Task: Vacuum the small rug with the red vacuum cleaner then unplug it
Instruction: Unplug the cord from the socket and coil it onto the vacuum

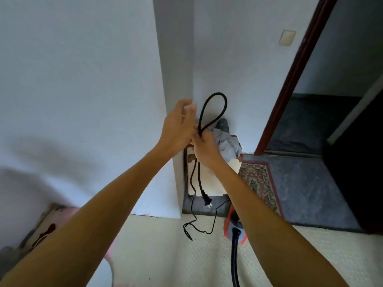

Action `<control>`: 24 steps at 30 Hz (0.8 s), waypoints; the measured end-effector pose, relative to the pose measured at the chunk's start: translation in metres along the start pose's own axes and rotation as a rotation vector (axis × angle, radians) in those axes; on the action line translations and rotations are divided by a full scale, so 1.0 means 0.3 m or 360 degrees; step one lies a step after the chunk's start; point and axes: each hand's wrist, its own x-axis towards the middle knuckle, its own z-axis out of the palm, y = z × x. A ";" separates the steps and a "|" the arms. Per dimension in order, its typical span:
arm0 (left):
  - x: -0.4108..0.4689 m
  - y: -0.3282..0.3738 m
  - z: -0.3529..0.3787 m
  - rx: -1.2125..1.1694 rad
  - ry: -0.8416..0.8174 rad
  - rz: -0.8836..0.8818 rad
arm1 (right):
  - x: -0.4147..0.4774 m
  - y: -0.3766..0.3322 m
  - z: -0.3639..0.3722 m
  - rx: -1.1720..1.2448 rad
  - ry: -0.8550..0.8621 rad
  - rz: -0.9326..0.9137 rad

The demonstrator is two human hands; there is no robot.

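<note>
Near the person's feet, the red and grey vacuum cleaner body (pixel 233 225) sits on the pale textured floor mat (pixel 165 255), black hose trailing toward camera. Higher up, the right hand (pixel 204 147) is clenched around the black power cord (pixel 213 108), loop standing above the fist, two-pin plug (pixel 206 201) dangling free. Left hand (pixel 179 125) beside it, fingers loosely spread, touching the cord at most. Beyond, the small patterned red-bordered rug (pixel 261 183) lies by the doorway. Unplug looks done; step now is coiling. Next: left hand gathers another loop.
</note>
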 end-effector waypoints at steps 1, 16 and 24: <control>-0.021 -0.034 0.030 -0.0048 -0.0004 -0.0078 | 0.014 -0.004 -0.039 0.0109 0.0002 0.0008; -0.062 -0.299 0.434 -0.0028 -0.0593 -0.0353 | 0.155 -0.085 -0.284 0.0929 0.0357 0.0076; 0.052 -0.429 0.502 -0.0123 -0.0987 -0.0454 | 0.247 -0.070 -0.442 0.1235 0.0869 0.0152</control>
